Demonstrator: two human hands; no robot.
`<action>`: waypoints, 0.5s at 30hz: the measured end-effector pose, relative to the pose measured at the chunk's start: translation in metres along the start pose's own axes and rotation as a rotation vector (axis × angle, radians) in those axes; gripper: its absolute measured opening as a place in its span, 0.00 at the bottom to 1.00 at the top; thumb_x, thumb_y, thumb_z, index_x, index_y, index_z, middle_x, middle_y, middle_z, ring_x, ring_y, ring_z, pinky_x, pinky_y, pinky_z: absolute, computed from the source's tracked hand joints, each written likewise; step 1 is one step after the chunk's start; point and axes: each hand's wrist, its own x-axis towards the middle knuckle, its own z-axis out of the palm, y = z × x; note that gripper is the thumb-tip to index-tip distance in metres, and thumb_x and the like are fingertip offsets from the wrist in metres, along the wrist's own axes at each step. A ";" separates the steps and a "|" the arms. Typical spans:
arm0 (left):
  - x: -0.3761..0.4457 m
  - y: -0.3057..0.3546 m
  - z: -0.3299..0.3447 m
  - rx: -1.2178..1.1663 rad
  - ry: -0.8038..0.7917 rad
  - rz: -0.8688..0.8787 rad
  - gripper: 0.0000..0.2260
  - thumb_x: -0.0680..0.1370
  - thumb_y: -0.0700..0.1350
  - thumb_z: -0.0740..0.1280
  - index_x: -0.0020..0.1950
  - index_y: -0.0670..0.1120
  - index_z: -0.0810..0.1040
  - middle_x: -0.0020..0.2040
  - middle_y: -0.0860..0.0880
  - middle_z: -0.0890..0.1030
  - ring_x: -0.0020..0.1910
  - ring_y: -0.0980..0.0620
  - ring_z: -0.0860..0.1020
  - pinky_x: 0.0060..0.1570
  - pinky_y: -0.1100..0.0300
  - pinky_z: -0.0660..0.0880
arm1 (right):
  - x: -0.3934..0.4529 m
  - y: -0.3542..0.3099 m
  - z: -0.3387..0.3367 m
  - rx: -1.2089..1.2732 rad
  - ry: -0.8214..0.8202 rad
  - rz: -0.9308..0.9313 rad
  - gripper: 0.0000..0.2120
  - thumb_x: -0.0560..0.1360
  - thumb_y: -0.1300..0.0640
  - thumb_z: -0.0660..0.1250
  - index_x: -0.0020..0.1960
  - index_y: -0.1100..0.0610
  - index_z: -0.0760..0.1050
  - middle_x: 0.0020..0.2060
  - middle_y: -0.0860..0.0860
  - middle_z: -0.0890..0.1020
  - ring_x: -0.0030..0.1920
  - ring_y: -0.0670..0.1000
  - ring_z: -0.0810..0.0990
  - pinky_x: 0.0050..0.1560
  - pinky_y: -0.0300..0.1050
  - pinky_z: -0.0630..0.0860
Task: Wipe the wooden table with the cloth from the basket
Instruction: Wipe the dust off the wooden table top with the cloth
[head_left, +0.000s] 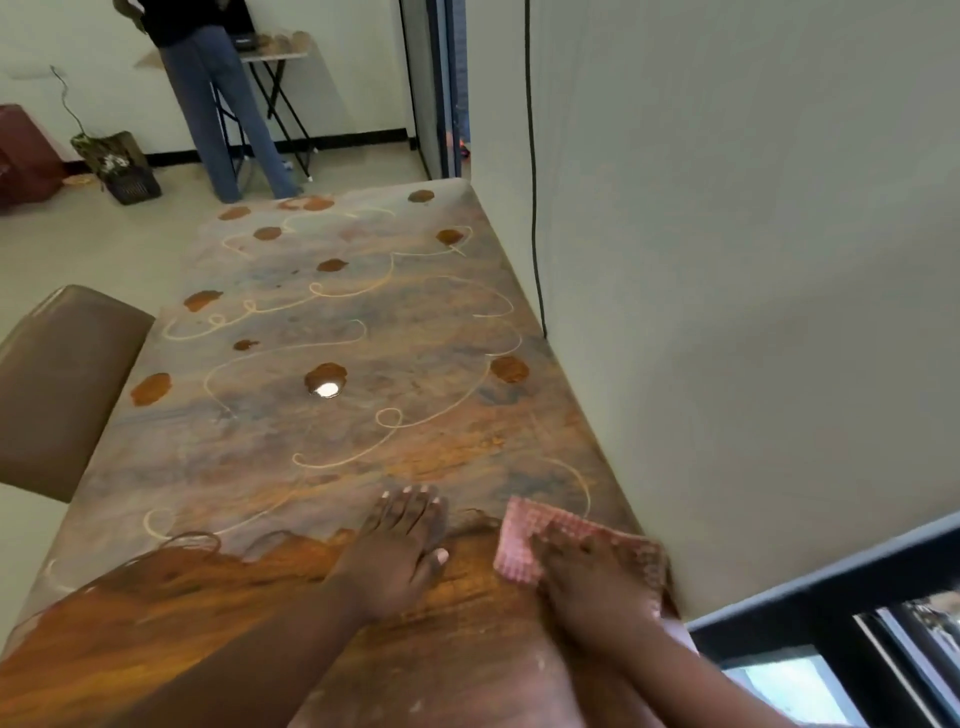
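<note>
Near the wall, cloth lies across table.

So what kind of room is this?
Probably an indoor dining or work room: a long wooden table stands along a bare wall, a padded chair sits beside it, and a folding table stands farther back.

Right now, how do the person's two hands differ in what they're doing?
The left hand lies flat on the wooden table; the right hand presses on the pink cloth. The left sits mid-table, the right beside the wall. Both are at the table's near end.
</note>
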 end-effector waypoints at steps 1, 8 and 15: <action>0.001 0.000 0.000 0.001 -0.009 -0.013 0.31 0.81 0.62 0.42 0.79 0.48 0.38 0.79 0.47 0.39 0.74 0.50 0.32 0.70 0.56 0.27 | 0.009 0.013 -0.004 0.011 -0.024 0.065 0.23 0.78 0.49 0.51 0.73 0.42 0.61 0.73 0.44 0.66 0.67 0.56 0.68 0.66 0.54 0.64; 0.012 0.001 -0.003 0.015 -0.017 -0.044 0.32 0.80 0.63 0.40 0.79 0.48 0.38 0.80 0.46 0.42 0.76 0.50 0.34 0.70 0.56 0.27 | -0.009 -0.003 0.008 0.009 -0.033 0.114 0.25 0.72 0.51 0.52 0.67 0.44 0.71 0.67 0.47 0.74 0.60 0.63 0.74 0.56 0.67 0.72; 0.015 -0.003 0.001 0.016 -0.006 -0.055 0.32 0.80 0.63 0.39 0.79 0.47 0.39 0.80 0.46 0.42 0.75 0.51 0.33 0.71 0.55 0.28 | 0.029 0.007 -0.002 0.071 -0.061 0.500 0.29 0.77 0.57 0.48 0.76 0.60 0.46 0.76 0.58 0.52 0.68 0.63 0.59 0.63 0.60 0.66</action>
